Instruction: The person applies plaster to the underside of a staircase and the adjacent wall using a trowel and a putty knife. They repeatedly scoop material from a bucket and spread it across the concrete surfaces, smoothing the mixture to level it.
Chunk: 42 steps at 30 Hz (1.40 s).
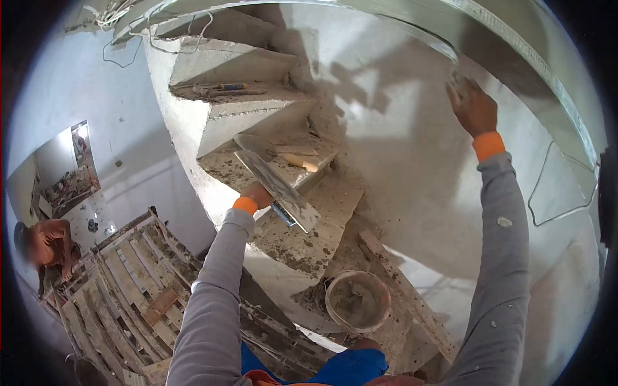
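Note:
My left hand [257, 195], orange-cuffed, is closed around the blue handle of a plastering trowel [277, 186]. The trowel's flat plate is tilted above the concrete steps and smeared with grey mortar. My right hand [473, 106] is raised at the upper right, beside the plastered wall [412, 161] and below a curved overhead edge. Its fingers are bent together around something pale and thin that I cannot make out. Between my arms, below the steps, stands a bucket [358, 301] with grey mortar inside.
Mortar-spattered stairs [251, 119] rise ahead, with a blue-handled tool [232, 87] on one step and a wooden piece [300, 162] on another. A long plank [412, 296] slopes beside the bucket. At lower left, a person [51, 244] is near a slatted wooden platform [129, 289].

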### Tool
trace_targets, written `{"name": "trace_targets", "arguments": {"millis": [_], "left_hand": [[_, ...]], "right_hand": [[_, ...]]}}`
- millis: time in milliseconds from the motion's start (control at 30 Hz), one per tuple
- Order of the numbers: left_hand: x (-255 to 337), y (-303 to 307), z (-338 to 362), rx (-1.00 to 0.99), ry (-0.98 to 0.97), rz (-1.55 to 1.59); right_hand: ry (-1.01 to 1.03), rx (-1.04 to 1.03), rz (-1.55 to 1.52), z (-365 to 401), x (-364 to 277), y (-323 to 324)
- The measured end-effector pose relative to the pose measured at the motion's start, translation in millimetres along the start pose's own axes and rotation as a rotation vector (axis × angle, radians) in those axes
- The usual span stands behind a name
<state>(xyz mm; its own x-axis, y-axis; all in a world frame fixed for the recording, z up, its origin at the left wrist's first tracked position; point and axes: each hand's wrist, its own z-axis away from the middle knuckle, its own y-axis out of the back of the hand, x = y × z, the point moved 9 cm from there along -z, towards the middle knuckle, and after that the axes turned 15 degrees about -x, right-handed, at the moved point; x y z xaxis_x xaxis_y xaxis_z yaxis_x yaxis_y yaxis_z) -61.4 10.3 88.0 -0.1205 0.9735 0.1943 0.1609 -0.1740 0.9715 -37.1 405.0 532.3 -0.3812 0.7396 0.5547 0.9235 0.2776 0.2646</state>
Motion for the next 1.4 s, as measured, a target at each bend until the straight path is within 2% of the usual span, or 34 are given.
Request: {"name": "trace_targets", "arguments": {"millis": [33,133,200,333,400,533,700,800,867,1000,1200,1267,1300,1400], "left_hand": [[-1.8,0.5,0.1,0.004,0.012,-0.003],[2.5,7.8,8.3,0.047,0.027,0.015],[22.7,33.7,31.5,0.129,0.014,0.080],[-3.5,9.4,5.1,0.102,0.027,0.082],[-25.4,-13.5,-17.6,0.092,0.026,0.038],[14.5,23.6,19.0,0.023,0.061,0.035],[0.0,6.7,-0.3,0.087,-0.021,-0.013],[7.4,16.3,11.3,0.100,-0.002,0.016],[7.8,19.1,17.0,0.083,0.056,0.046],[8.5,19.6,14.9,0.088,0.048,0.056],[5.4,16.4,14.0,0.057,0.058,0.094],[6.8,18.5,15.5,0.067,0.054,0.094],[2.6,11.5,5.7,0.118,-0.035,0.004],[-0.3,9.9,5.7,0.064,0.026,0.060]], "right_hand": [[0.034,0.028,0.008,-4.9,-13.2,12.4],[-0.144,-0.138,-0.065,-12.1,-17.3,38.0],[-0.092,0.051,-0.112,1.6,-8.1,53.4],[-0.011,0.275,-0.251,36.0,14.7,89.8],[-0.048,0.220,-0.279,51.2,33.6,93.3],[-0.047,0.255,-0.417,72.9,58.5,94.7],[0.062,0.209,-0.327,60.1,35.7,89.1],[-0.072,-0.062,-0.192,39.4,41.5,59.1],[-0.120,-0.133,-0.113,42.0,53.6,41.9],[-0.207,-0.233,0.062,62.9,89.2,16.4],[-0.187,-0.176,0.072,67.9,76.1,68.5],[-0.141,-0.041,0.010,70.9,66.5,103.6],[-0.114,0.028,-0.022,75.1,63.6,119.1],[-0.031,0.209,-0.137,95.2,67.5,153.2]]}}
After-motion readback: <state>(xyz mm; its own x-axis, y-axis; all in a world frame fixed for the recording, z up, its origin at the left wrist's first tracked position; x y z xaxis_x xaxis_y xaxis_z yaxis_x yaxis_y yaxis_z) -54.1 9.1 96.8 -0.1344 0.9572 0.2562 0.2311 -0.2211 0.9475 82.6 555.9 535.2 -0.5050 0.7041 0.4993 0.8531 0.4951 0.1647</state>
